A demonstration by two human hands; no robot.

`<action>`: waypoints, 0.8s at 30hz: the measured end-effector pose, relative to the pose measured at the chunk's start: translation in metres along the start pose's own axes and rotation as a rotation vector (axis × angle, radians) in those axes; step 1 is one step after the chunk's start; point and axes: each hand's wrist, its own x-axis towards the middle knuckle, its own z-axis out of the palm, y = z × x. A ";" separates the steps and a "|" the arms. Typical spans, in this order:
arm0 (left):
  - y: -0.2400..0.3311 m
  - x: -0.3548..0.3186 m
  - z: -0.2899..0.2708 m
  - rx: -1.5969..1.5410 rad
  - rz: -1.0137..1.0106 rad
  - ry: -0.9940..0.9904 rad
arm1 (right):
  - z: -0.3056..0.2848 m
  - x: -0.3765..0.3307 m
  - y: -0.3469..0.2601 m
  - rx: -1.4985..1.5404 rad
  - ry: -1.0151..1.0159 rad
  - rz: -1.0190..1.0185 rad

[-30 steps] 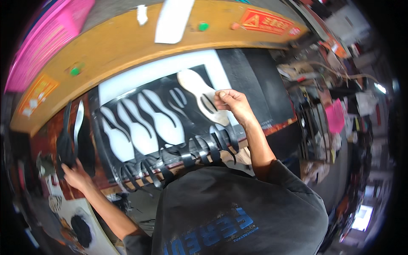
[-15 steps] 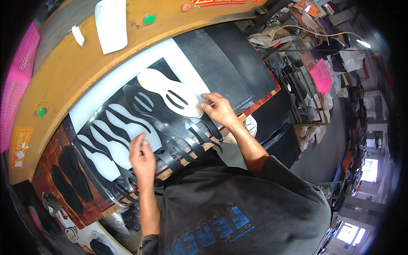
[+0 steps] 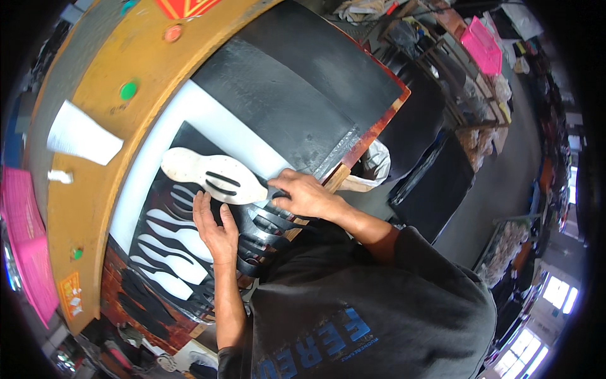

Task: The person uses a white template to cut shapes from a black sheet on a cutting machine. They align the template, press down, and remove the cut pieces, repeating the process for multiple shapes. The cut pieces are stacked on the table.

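Note:
A cream sole-shaped plate (image 3: pixel 196 167) with two long slots, perhaps a cutting die, lies on a black sheet (image 3: pixel 189 136). My left hand (image 3: pixel 218 230) is open at the plate's near edge, fingertips up against it and thumb apart. At the plate's right end is my right hand (image 3: pixel 306 194), index finger and thumb spread around the tip; whether they touch it is hard to tell. Sole-shaped openings in the sheet, left of my left hand, show the white board (image 3: pixel 243 129) beneath. Curved black strips (image 3: pixel 262 237) hang over the near edge.
A yellow machine beam (image 3: pixel 145 120) with a green button (image 3: pixel 128 90) and a red button (image 3: pixel 172 33) spans the far side. Black sheets (image 3: pixel 284 88) cover the table at right. Black cut pieces (image 3: pixel 148 303) lie at left. A pink basket (image 3: pixel 483 47) stands far right.
My left hand has moved from over the cut openings to the plate's near edge. My right hand stays by the plate's right end. The whole view has turned and shifted.

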 end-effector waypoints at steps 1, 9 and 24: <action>0.002 0.006 0.002 0.029 0.038 -0.026 | -0.002 0.001 0.002 0.005 -0.055 0.006; 0.003 0.042 0.031 0.175 0.066 -0.114 | -0.010 0.011 0.012 0.048 -0.136 0.021; -0.056 -0.003 0.005 0.325 -0.186 0.098 | -0.036 0.040 0.007 0.028 -0.218 0.000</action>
